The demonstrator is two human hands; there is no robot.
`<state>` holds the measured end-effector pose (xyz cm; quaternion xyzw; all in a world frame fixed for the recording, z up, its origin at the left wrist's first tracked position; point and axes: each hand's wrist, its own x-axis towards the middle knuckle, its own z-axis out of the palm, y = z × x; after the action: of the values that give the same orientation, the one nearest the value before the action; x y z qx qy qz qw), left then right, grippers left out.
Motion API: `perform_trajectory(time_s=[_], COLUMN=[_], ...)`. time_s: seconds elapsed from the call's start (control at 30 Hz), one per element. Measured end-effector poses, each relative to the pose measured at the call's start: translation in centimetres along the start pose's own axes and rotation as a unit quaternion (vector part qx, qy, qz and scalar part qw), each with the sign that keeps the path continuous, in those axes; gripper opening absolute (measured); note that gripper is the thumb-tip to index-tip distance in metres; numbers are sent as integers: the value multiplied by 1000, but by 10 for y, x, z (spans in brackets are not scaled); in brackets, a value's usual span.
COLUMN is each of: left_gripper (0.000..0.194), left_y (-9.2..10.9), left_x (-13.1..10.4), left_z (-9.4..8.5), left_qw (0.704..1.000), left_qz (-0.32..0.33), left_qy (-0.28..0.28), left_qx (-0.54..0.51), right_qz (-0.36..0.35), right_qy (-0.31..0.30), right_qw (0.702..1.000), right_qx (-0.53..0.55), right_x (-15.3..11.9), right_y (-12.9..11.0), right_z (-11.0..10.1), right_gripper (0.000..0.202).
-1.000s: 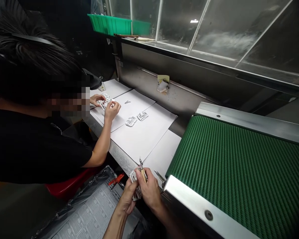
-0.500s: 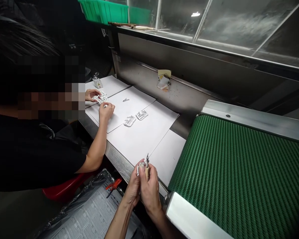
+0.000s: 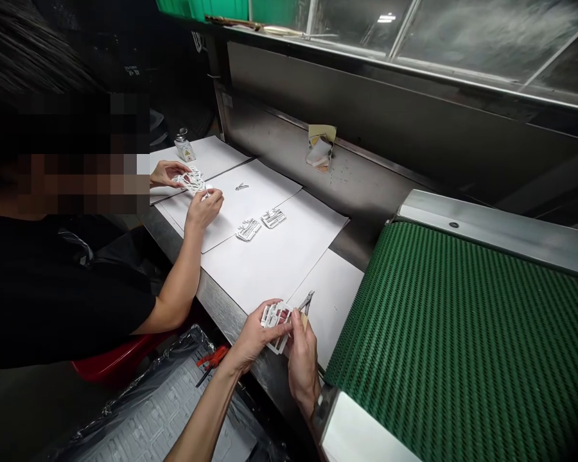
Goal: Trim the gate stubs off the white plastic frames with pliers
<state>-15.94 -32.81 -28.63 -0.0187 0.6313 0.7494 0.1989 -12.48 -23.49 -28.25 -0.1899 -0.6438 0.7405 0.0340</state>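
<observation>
Near table edge [image 3: 221, 301], white part [image 3: 272, 316], right hand [image 3: 303, 367] (conveyor [image 3: 453, 327] close)

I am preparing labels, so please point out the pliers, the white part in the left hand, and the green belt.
Pliers [image 3: 307, 301]: head view, on the metal joint.
White part [image 3: 270, 316]: head view, on its openwork face.
Green belt [image 3: 465, 343]: head view, middle of its textured top.

From where I stand, the right hand [image 3: 304, 364] hides most of the pale handle [image 3: 305, 320] of the pliers [image 3: 307, 301], the green bin [image 3: 224, 9] runs out of sight at its top, and a speck [image 3: 336, 307] on the nearest white sheet [image 3: 334, 279] seems too small to identify.
</observation>
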Motion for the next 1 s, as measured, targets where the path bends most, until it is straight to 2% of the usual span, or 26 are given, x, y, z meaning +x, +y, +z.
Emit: perform_trajectory(time_s=[0.07, 0.13, 0.2, 0.27, 0.33, 0.4, 0.47, 0.5, 0.53, 0.57, 0.6, 0.63, 0.67, 0.73, 0.77, 0.8, 0.83, 0.87, 0.9, 0.97, 1.0], left_gripper=[51, 49, 44, 44, 47, 50, 64, 75, 84, 90, 89, 79, 66, 42, 36, 32, 29, 27, 23, 22, 26], left_y=[6, 13, 22, 30, 37, 43, 49, 51, 52, 49, 43, 32, 16, -31, -62, -95, -130, -164, -195, -245, -264], left_x=[11, 27, 51, 83, 122, 158, 178, 177, 167, 147, 118, 81, 36, -59, -104, -143, -173, -193, -203, -198, -187], left_z=[-3, -9, -18, -31, -42, -48, -50, -51, -53, -57, -62, -68, -76, -90, -95, -97, -98, -96, -93, -85, -82], left_qw=[998, 996, 991, 982, 968, 951, 935, 923, 909, 890, 867, 859, 859, 851, 849, 846, 839, 834, 833, 828, 827], left_qz=[12, 16, 31, 51, 74, 90, 98, 113, 138, 172, 215, 242, 243, 172, 93, -8, -123, -173, -197, -219, -222], left_qy=[-16, -21, -6, 19, 46, 65, 81, 90, 100, 114, 138, 163, 207, 336, 373, 387, 370, 358, 344, 320, 308], left_qx=[57, 89, 132, 181, 234, 289, 330, 356, 380, 407, 428, 420, 400, 366, 363, 368, 379, 382, 386, 404, 415], right_qz=[-2, 5, 11, -11, -50, -81, -116, -144, -175, -205, -232, -252, -268, -288, -295, -305, -315, -324, -322, -251, -172], right_qy=[19, 68, 136, 164, 130, 64, 5, -20, -41, -58, -70, -76, -81, -86, -85, -82, -82, -97, -131, -247, -308], right_qw=[1000, 998, 989, 978, 970, 958, 930, 910, 888, 864, 841, 820, 801, 770, 761, 757, 761, 772, 790, 823, 825], right_qx=[9, -9, -61, -130, -198, -269, -349, -388, -423, -455, -483, -507, -529, -563, -572, -572, -561, -538, -505, -447, -441], right_x=[9, 21, 33, 38, 29, 4, -27, -42, -54, -63, -67, -68, -66, -60, -58, -60, -65, -75, -87, -116, -128], right_y=[1, 0, -3, -4, 0, 11, 26, 34, 43, 51, 58, 64, 68, 72, 71, 69, 67, 66, 67, 82, 96], right_z=[-1, -4, -6, -5, -2, -1, -6, -11, -17, -23, -31, -38, -45, -56, -59, -61, -61, -59, -54, -39, -29], right_gripper=[41, 44, 49, 52, 51, 52, 54, 54, 54, 54, 55, 55, 57, 60, 63, 64, 64, 61, 54, 38, 34])
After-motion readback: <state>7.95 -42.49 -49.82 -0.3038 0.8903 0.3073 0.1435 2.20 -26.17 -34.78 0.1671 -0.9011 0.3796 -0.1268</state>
